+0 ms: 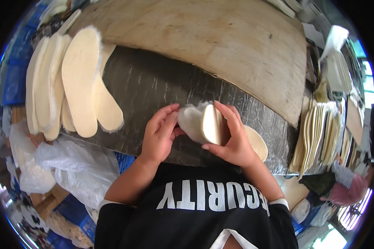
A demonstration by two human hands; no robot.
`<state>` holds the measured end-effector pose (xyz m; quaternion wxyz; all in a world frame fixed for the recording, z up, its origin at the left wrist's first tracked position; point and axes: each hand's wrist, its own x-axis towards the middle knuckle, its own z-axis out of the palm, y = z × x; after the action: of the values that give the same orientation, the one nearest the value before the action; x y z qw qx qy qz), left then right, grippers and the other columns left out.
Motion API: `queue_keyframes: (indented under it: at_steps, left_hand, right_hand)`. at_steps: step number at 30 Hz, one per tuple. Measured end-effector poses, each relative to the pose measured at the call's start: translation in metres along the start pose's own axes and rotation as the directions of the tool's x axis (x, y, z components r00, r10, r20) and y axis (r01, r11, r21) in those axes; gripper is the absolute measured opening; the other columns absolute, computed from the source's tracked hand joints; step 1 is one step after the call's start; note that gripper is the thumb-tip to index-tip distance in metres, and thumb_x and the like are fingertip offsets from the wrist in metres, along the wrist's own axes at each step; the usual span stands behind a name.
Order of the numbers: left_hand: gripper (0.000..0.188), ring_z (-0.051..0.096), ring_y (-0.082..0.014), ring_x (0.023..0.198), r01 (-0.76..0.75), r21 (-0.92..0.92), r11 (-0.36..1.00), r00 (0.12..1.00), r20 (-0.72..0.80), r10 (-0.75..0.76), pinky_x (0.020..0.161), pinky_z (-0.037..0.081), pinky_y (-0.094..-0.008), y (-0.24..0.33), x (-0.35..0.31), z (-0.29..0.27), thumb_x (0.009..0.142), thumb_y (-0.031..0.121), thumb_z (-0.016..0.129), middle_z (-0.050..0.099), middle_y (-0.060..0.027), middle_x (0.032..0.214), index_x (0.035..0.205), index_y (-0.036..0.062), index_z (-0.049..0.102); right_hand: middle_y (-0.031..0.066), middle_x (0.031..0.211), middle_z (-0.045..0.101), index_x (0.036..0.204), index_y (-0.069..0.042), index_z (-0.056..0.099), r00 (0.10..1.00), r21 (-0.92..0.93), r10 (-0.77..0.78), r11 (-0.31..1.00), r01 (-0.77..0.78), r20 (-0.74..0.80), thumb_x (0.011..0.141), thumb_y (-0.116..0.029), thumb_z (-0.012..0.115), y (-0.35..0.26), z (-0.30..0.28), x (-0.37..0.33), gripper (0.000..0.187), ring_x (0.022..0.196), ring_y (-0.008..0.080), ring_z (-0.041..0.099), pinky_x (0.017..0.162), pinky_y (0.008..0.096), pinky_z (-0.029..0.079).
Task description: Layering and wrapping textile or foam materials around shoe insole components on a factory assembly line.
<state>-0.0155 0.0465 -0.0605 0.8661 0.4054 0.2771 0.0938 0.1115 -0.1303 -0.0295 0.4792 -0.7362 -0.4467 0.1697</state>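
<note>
Insole clamped in right hand

It lies at that hand's ten o'clock, pale face running roughly twelve to six; left hand, farther, borders the fluff, pinch unclear. Beyond, at twelve, a board.

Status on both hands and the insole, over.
Right hand gripping fleecy insole. Left hand beside white fluff. Cream piece partly hidden by right hand.

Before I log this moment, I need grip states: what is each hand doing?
Left hand: partly curled beside the white fleece; whether it grips cannot be told.
Right hand: closed, holding a cream insole.
</note>
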Motion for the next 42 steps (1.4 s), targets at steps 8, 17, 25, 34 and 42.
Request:
queue_keyframes:
  at_steps: [8, 17, 25, 34, 42]
  left_hand:
    - [0.016, 0.064, -0.0105, 0.078, 0.131, 0.308, 0.942, 0.986, 0.058, -0.156, 0.070, 0.052, -0.0238, 0.026, 0.013, 0.002, 0.091, 0.008, 0.067, 0.069, -0.0060, 0.088, 0.101, -0.0050, 0.066]
    - [0.006, 0.059, -0.0058, 0.068, 0.023, 0.527, 0.850, 0.998, 0.036, -0.050, 0.063, 0.048, -0.0217, 0.029, 0.024, -0.002, 0.089, 0.004, 0.067, 0.065, -0.0005, 0.074, 0.088, -0.0015, 0.067]
    - [0.005, 0.059, -0.0074, 0.071, -0.060, 0.508, 0.859, 0.993, 0.116, 0.002, 0.065, 0.048, -0.0233, 0.023, 0.033, -0.001, 0.091, 0.003, 0.063, 0.065, -0.0007, 0.077, 0.089, -0.0018, 0.065]
    - [0.005, 0.060, -0.0081, 0.069, -0.037, 0.518, 0.855, 0.993, 0.116, -0.027, 0.065, 0.050, -0.0239, 0.025, 0.040, 0.003, 0.092, 0.002, 0.062, 0.066, -0.0015, 0.079, 0.089, -0.0019, 0.065]
    - [0.006, 0.060, -0.0075, 0.072, -0.015, 0.469, 0.883, 0.991, 0.125, -0.050, 0.066, 0.051, -0.0236, 0.022, 0.042, 0.002, 0.092, 0.003, 0.062, 0.065, -0.0009, 0.080, 0.091, -0.0017, 0.065]
  right_hand:
    - [0.0190, 0.117, 0.050, 0.141, 0.000, 0.040, 0.990, -0.046, 0.074, 0.997, -0.069, 0.116, 0.065, -0.041, 0.087, -0.002, -0.002, 0.005, 0.098, 0.104, 0.0339, 0.053, 0.091, 0.0411, 0.046]
    - [0.0190, 0.120, 0.047, 0.137, 0.000, 0.040, 0.978, -0.049, 0.079, 0.996, -0.071, 0.191, 0.067, -0.048, 0.086, 0.000, -0.007, 0.014, 0.097, 0.109, 0.0331, 0.050, 0.096, 0.0412, 0.043]
    - [0.0165, 0.120, 0.045, 0.139, -0.005, 0.041, 0.967, -0.052, 0.157, 0.987, -0.150, 0.200, 0.063, -0.008, 0.082, 0.001, -0.006, 0.022, 0.086, 0.112, 0.0322, 0.050, 0.096, 0.0388, 0.045]
    - [0.0171, 0.121, 0.050, 0.134, -0.004, 0.050, 0.977, -0.011, 0.103, 0.995, -0.103, 0.187, 0.062, -0.013, 0.082, 0.020, -0.017, 0.022, 0.080, 0.112, 0.0321, 0.053, 0.097, 0.0378, 0.046]
    - [0.0174, 0.121, 0.050, 0.135, -0.004, 0.052, 0.975, 0.009, 0.118, 0.992, -0.122, 0.189, 0.064, -0.019, 0.082, 0.026, -0.015, 0.020, 0.079, 0.111, 0.0320, 0.054, 0.097, 0.0373, 0.045]
